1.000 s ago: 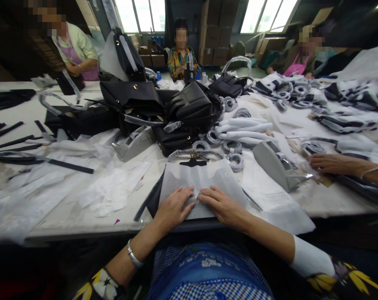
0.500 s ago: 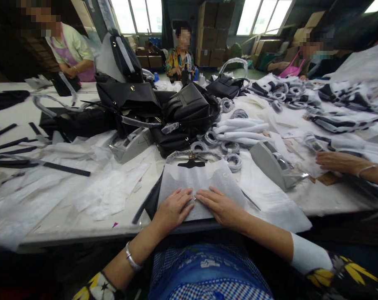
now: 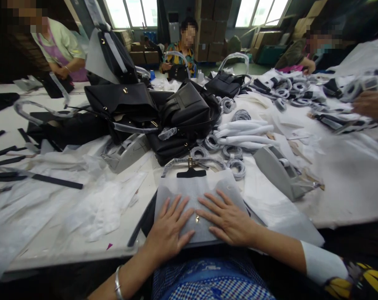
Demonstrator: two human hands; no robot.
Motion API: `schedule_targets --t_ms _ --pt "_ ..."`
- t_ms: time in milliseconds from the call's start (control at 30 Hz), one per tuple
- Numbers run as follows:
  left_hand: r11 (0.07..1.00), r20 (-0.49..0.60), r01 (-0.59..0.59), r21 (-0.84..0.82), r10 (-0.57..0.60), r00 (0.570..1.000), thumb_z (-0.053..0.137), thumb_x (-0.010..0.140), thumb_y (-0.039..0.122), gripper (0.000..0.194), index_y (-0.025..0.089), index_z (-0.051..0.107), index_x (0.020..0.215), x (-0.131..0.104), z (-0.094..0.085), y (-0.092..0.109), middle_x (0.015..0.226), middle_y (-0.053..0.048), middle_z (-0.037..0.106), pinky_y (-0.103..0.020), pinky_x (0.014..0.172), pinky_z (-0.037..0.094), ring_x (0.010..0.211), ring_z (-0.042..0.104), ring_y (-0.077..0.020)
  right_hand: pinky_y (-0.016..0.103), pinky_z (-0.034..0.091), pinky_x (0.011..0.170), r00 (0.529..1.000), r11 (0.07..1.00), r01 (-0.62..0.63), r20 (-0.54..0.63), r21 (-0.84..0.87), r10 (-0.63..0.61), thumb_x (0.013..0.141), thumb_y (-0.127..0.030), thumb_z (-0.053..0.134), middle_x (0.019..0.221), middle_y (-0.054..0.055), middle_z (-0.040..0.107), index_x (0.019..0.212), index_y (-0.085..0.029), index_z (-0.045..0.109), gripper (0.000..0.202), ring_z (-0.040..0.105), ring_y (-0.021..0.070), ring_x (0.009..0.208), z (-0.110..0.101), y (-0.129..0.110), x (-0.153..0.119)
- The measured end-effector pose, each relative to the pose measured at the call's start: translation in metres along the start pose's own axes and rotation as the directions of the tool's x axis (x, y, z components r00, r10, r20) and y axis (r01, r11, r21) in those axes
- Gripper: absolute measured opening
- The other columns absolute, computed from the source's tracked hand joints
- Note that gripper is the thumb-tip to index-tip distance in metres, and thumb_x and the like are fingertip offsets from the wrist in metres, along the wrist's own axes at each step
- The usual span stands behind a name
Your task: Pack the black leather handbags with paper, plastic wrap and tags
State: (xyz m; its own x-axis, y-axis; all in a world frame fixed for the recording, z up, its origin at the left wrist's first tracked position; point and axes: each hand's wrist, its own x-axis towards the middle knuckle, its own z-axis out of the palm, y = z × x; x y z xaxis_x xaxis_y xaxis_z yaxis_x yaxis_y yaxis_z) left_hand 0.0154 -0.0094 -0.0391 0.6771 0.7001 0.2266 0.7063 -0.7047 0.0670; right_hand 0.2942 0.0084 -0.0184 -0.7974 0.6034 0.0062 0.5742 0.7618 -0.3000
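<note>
Close to my body a black handbag [image 3: 149,223] lies flat at the table edge, mostly hidden under a white protective sheet [image 3: 189,187]. A small gold clasp [image 3: 197,217] pokes through the sheet's middle. My left hand [image 3: 171,223] rests on the sheet left of the clasp, fingers spread. To the right of it, my right hand [image 3: 226,217] also lies flat with its fingers apart. Beyond the sheet's far edge, a black flap tab [image 3: 191,173] with gold hardware shows, and a plastic-wrapped handle [image 3: 173,163] curves behind it.
Black handbags [image 3: 185,104] are piled ahead. Grey tape dispensers [image 3: 279,173] stand on both sides, amid wrapped coils [image 3: 237,168] and white padded rolls [image 3: 245,134]. Loose white sheets [image 3: 104,208] and black straps [image 3: 56,180] lie left. Co-workers sit or stand around the table; another person's hand [image 3: 371,106] is at right.
Both my hands have spread their fingers and moved slightly apart on the sheet, baring more of the clasp. At right, the other person's hand has moved farther back. My view has shifted slightly.
</note>
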Motion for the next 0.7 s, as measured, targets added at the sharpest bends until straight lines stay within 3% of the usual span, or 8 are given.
schedule_targets --t_ms 167,300,400,500,600,700 --pt "0.988 -0.046 -0.005 0.152 0.012 0.999 0.055 0.092 0.046 0.062 0.024 0.042 0.148 -0.008 0.005 -0.002 0.158 -0.009 0.034 -0.051 0.123 0.006 0.148 0.024 -0.0311 0.061 0.008 0.12 1.0 0.995 0.01 0.028 0.102 -0.013 0.097 -0.038 0.053 0.162 0.009 0.021 0.156 -0.027 0.027 0.066 0.013 0.0315 0.15 -0.009 -0.005 0.01" --pt "0.984 -0.069 -0.045 0.173 0.057 0.996 0.057 0.09 0.048 0.06 0.024 0.049 0.144 -0.009 0.009 -0.013 0.15 -0.01 0.046 -0.052 0.123 0.002 0.149 0.019 -0.0313 0.059 0.013 0.12 0.999 0.991 0.049 0.008 0.123 -0.05 0.096 -0.039 0.057 0.162 0.008 0.023 0.156 -0.026 0.026 0.068 0.016 0.0312 0.149 0.001 0.003 0.017" --pt "0.982 -0.079 -0.084 0.172 0.098 0.992 0.055 0.092 0.049 0.053 0.025 0.054 0.139 -0.01 0.015 -0.021 0.141 -0.01 0.056 -0.054 0.122 0.004 0.15 0.017 -0.0318 0.055 0.023 0.12 0.995 0.992 0.077 -0.075 0.105 -0.069 0.098 -0.046 0.054 0.156 0.008 0.036 0.156 -0.023 0.026 0.068 0.024 0.0291 0.148 0.019 0.014 0.01" --pt "0.982 -0.059 -0.128 0.141 0.137 0.989 0.052 0.095 0.044 0.046 0.025 0.057 0.136 -0.011 0.019 -0.029 0.138 -0.008 0.06 -0.055 0.122 0.006 0.149 0.02 -0.0321 0.046 0.032 0.119 0.973 0.991 0.049 -0.229 0.124 -0.019 0.103 -0.033 0.046 0.146 0.007 0.051 0.157 -0.021 0.021 0.061 0.032 0.0216 0.145 0.033 0.022 0.0" --pt "0.983 -0.043 -0.158 0.098 0.163 0.986 0.047 0.098 0.039 0.041 0.022 0.061 0.132 -0.009 0.018 -0.038 0.137 -0.005 0.061 -0.052 0.123 0.008 0.149 0.021 -0.0305 0.035 0.03 0.12 0.949 0.99 0.001 -0.314 0.138 0.042 0.105 -0.021 0.036 0.144 0.003 0.054 0.157 -0.022 0.023 0.053 0.035 0.0147 0.143 0.032 0.028 -0.004" --pt "0.983 -0.009 -0.171 0.072 0.172 0.985 0.041 0.1 0.033 0.039 0.019 0.064 0.129 -0.002 0.011 -0.05 0.138 -0.003 0.06 -0.043 0.124 0.008 0.15 0.018 -0.026 0.032 0.018 0.123 0.965 0.994 0.015 -0.261 0.112 0.015 0.106 -0.024 0.034 0.147 0.002 0.05 0.153 -0.019 0.035 0.048 0.029 0.0157 0.146 0.016 0.035 0.003"
